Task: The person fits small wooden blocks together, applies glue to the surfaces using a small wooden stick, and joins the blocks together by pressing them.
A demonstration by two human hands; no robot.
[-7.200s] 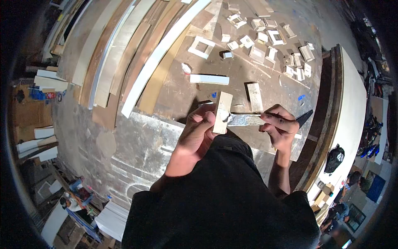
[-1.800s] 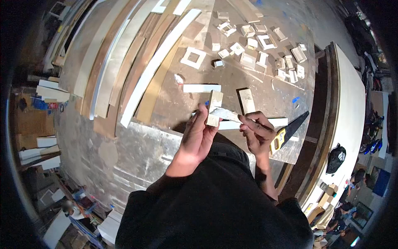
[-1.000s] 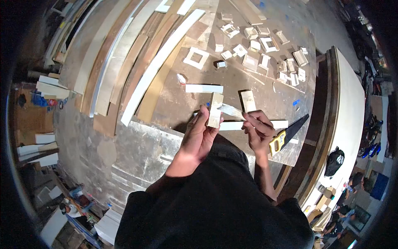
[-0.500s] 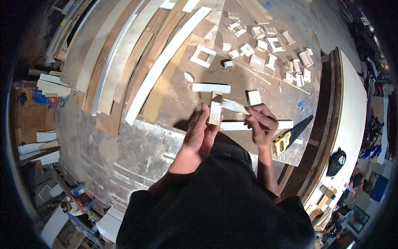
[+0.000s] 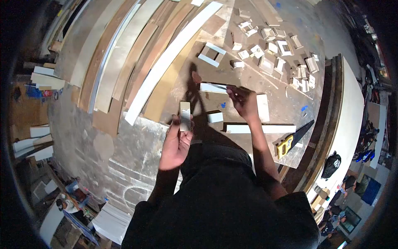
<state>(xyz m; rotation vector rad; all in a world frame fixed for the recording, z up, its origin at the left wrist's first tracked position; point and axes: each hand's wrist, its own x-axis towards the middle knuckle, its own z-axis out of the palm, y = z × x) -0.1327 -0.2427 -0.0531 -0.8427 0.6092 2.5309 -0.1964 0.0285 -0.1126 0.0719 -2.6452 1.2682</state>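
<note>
My left hand grips a small pale wooden block upright between thumb and fingers; a whitish smear shows on its face. My right hand is closed in a pinch on a thin, flat stick, its kind unclear. The stick's far end lies over a short white-faced wood strip on the board; whether it touches I cannot tell. Below the strip lies a small white-topped block. Just right of my right hand is a pale wooden piece. A long white strip lies nearer my body.
A yellow-handled handsaw rests at the board's right edge. Several small wooden frames and blocks lie at the far right, a square frame nearer. Long planks cover the left. A black cap sits on the panel at right.
My right hand has drawn the stick off the block and moved it up and left to the short white strip. My left hand has moved left and down with the block. The view has shifted.
</note>
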